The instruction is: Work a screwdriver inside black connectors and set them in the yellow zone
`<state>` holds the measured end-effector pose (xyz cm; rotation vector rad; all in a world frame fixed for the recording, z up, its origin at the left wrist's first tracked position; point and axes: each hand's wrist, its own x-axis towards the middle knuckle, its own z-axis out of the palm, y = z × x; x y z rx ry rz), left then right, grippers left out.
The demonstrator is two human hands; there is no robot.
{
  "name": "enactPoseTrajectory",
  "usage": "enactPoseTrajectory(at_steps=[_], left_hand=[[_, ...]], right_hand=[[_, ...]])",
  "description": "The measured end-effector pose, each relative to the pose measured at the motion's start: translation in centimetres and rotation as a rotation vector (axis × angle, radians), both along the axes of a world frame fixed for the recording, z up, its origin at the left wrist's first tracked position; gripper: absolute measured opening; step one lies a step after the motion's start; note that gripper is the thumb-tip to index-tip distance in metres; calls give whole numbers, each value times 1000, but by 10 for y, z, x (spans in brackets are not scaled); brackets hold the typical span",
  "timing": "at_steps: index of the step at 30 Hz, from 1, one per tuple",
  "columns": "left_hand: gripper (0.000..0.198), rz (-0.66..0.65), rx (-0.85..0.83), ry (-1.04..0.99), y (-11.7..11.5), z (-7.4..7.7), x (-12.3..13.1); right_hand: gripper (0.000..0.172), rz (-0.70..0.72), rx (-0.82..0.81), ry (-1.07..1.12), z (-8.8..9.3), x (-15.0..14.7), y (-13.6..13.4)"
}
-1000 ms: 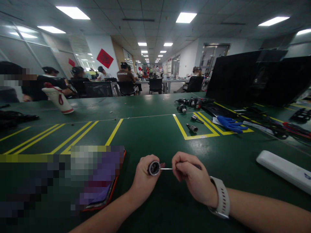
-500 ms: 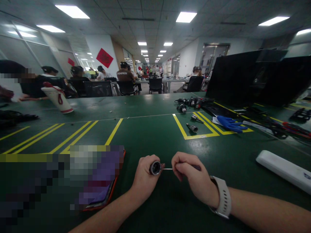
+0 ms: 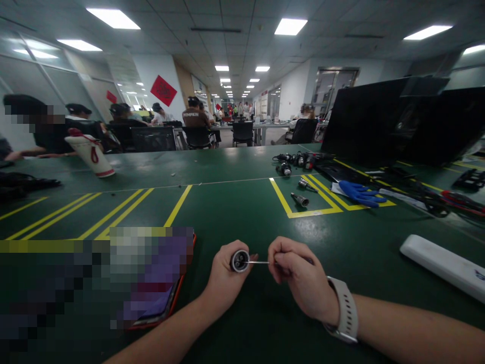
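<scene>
While the left hand (image 3: 224, 273) held a round connector (image 3: 235, 268) in its wrapped grip, open end facing back, the right hand (image 3: 297, 273), just beside it, pinched a thin metal shaft (image 3: 259, 262) lying crosswise above the desk (image 3: 227, 212), pointing left to the connector's rim; contact was unclear.
</scene>
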<state>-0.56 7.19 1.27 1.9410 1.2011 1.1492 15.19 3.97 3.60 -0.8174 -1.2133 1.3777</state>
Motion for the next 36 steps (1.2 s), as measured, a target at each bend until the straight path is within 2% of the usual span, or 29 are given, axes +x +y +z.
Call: enactPoseTrajectory(at_steps=[8, 11, 17, 21, 25, 29, 31, 36], left_hand=[[16, 24, 107, 208, 1, -5, -1], [15, 26, 118, 215, 2, -4, -1], [17, -3, 43, 109, 1, -1, -2], [15, -28, -9, 75, 1, -2, -2], [15, -25, 2, 78, 1, -2, -2], [13, -12, 69, 140, 1, 0, -1], [12, -24, 95, 186, 0, 1, 0], [12, -29, 105, 208, -2, 0, -1]], right_hand=[[18, -17, 158, -203, 8, 4, 0], [16, -1, 114, -149, 5, 3, 1], [11, -22, -122, 27, 4, -2, 4], [9, -40, -178, 85, 7, -4, 4], [10, -49, -161, 77, 6, -3, 4], [13, -20, 12, -43, 4, 3, 4], [14, 8, 45, -76, 4, 5, 5], [13, 5, -108, 7, 8, 4, 8]])
